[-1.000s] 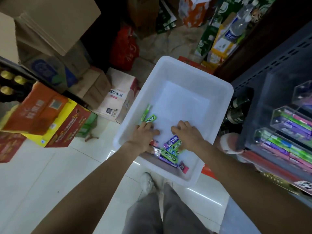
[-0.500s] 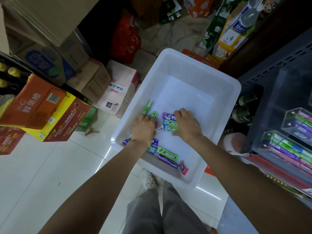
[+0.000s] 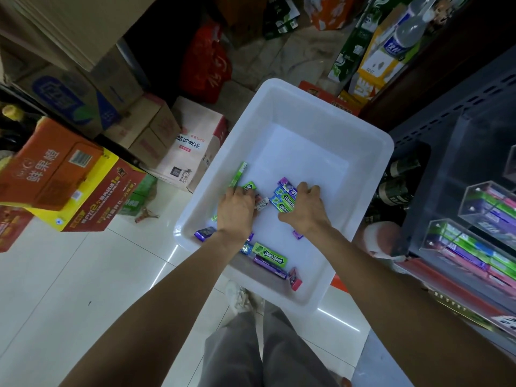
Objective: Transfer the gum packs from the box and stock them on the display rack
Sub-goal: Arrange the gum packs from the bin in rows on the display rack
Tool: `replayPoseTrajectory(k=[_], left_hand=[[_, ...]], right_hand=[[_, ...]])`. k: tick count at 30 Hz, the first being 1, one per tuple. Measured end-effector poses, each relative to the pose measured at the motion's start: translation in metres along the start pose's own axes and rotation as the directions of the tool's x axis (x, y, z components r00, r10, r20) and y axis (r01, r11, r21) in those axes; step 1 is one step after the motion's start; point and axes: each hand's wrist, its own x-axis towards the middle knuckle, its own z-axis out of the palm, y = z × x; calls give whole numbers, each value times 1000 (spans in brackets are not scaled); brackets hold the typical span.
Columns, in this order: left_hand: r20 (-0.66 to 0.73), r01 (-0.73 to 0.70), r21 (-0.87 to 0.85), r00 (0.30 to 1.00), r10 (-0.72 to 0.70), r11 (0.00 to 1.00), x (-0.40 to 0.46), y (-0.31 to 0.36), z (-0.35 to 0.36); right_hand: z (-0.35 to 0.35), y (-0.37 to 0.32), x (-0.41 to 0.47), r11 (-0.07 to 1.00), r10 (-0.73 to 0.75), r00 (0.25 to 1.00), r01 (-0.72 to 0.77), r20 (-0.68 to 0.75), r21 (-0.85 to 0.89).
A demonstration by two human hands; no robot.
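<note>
Since earlier, both hands slid further into the box, gathering packs.
Right hand [image 3: 305, 209] curls over a gum stack [image 3: 284, 199]; left hand [image 3: 236, 210] covers loose packs [image 3: 261, 203], grip unclear. Several near-side packs [image 3: 269, 254] remain in white box [image 3: 363, 196]; display rack [image 3: 472, 247], right of hands, partly stocked.

The left hand [image 3: 236, 209] covers the packs under it, so its fingertips and what they touch cannot be told. The right hand [image 3: 305, 208] hides part of a green pack [image 3: 284, 203]. The rack [image 3: 474, 241] is cut off at the right edge, its labels blurred.
</note>
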Motion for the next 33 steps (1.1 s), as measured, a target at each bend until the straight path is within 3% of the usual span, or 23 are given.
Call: replayPoseTrajectory(k=[6,8,10,13,15,16,18,23,26,29,33], left_hand=[[-29,16,-200,999,-22,980,-1,3,-3],[-44,49,-395,996,-73,918,1,5,-7],[55,158,-648,985,-161,745,3,7,-12],[296,334,-898,941,-166,288,-1,11,-24],[413,413,-910,904,-115,-23,-7,13,-36],[443,430,-893,892,-90,-133,-10,14,-44],[453,435,-863,891,-14,-255,-16,16,-57],[296,298,-948,955,34,-109,-29,24,-87],[226,228,-972,973,48,-59,-35,35,-115],[181,182,-983,983,36,-24,-43,51,-139],[124,123,-992,989,79,15,-56,85,-166]], right_hand=[[0,-4,-1,998,33,999,-33,-5,57],[-2,-5,-4,986,42,999,-43,13,161],[-3,-5,-6,960,60,997,-69,39,272],[-7,-6,-10,904,61,998,-64,19,422],[-13,-10,-15,886,47,999,-42,0,461],[-17,-12,-19,882,35,999,-24,-14,470],[-27,-18,-29,873,12,999,12,-45,487],[-58,-29,-59,844,-34,996,72,-81,532],[-80,-29,-82,697,-73,989,141,-126,703],[-102,-24,-103,516,-23,986,153,-165,843],[-134,1,-129,469,41,954,244,-297,849]])
